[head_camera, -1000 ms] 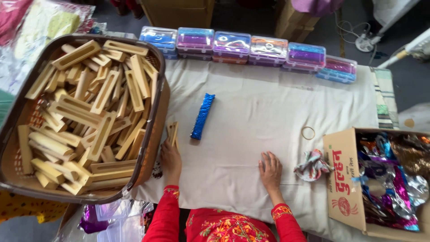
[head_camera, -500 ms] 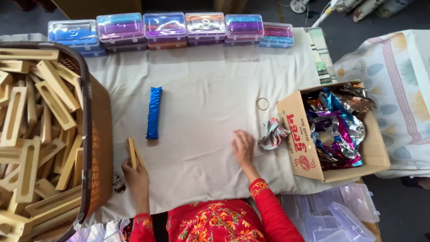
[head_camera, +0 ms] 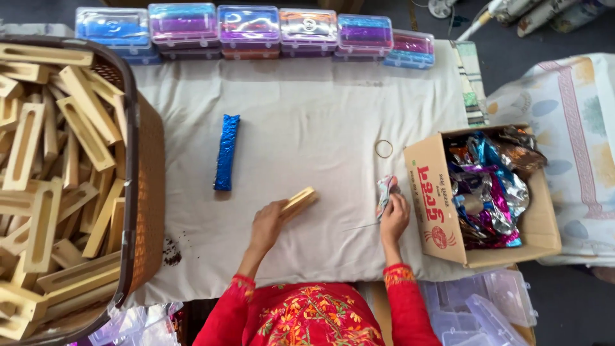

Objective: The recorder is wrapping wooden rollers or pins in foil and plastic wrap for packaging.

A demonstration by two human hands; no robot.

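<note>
My left hand [head_camera: 267, 221] holds a pale wooden slotted piece [head_camera: 299, 202] flat against the white cloth [head_camera: 307, 122], near the middle of the table. My right hand [head_camera: 394, 216] grips a crumpled piece of shiny foil wrapper [head_camera: 386, 190] right beside the cardboard box [head_camera: 430, 198]. A piece wrapped in blue foil [head_camera: 227, 152] lies on the cloth above and left of my left hand. A small ring [head_camera: 384, 148] lies on the cloth near the box.
A large brown basket [head_camera: 146, 186] full of wooden slotted pieces stands on the left. The cardboard box holds several coloured foil wrappers [head_camera: 487, 186]. A row of coloured plastic cases [head_camera: 250, 29] lines the far edge. Clear plastic containers [head_camera: 487, 307] sit lower right.
My left hand has carried the wooden piece from beside the basket to the middle of the cloth. My right hand has closed on the foil wrapper near the box. The view has shifted.
</note>
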